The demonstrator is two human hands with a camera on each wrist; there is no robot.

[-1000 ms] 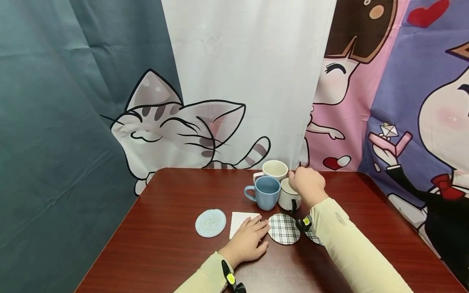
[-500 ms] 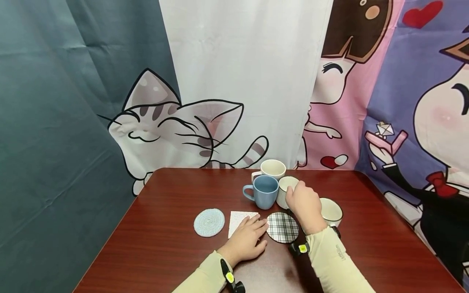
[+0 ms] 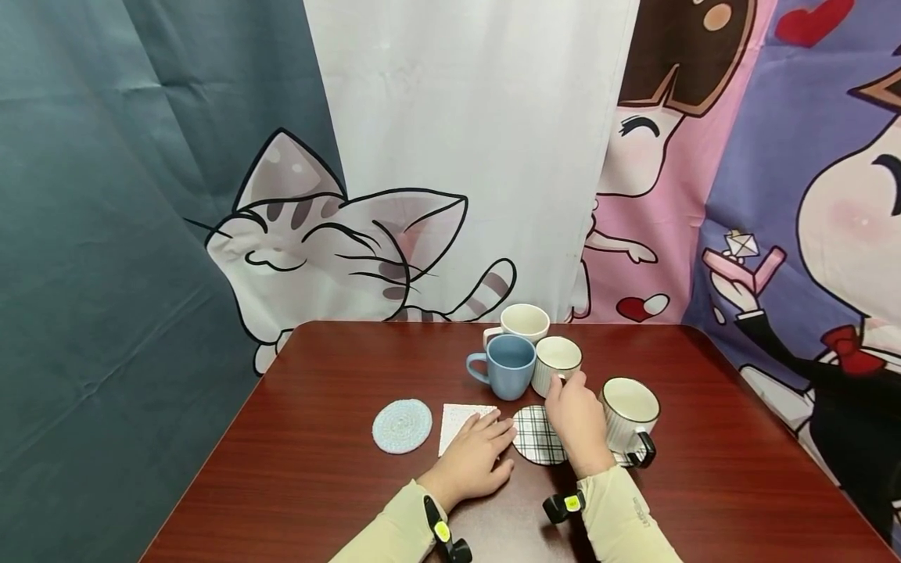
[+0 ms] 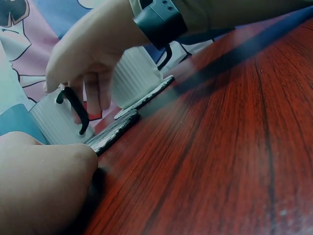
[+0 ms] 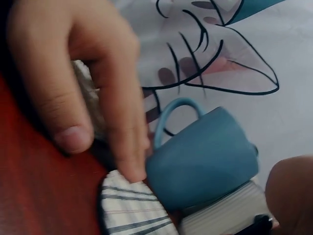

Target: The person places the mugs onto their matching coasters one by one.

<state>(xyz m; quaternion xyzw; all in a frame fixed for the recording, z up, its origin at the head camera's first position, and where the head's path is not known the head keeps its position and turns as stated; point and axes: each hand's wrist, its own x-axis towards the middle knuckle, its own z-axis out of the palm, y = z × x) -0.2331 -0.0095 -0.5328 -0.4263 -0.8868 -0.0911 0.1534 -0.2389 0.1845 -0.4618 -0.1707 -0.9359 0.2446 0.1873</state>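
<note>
My right hand (image 3: 579,422) has its fingertips at the black handle of a white ribbed mug (image 3: 556,360), with the handle between thumb and fingers. In the left wrist view the black handle (image 4: 76,110) shows in front of its hanging fingers. The mug stands upright behind a round plaid coaster (image 3: 537,435), which the hand partly covers. My left hand (image 3: 473,460) lies with fingers extended over a white square coaster (image 3: 456,422), its fingertips near the plaid one. A second ribbed mug (image 3: 629,414) stands to the right on another coaster (image 4: 151,95).
A blue mug (image 3: 510,367) stands left of the gripped mug, and a cream mug (image 3: 524,322) is behind it. A round light-blue woven coaster (image 3: 401,427) lies at left on the red-brown table (image 3: 296,485). Printed curtains (image 3: 464,156) hang behind the table.
My right hand has come down from the back of the table to the ribbed mug's handle, moving nearer and left. The right-hand mug is now uncovered. My left hand has stayed in place.
</note>
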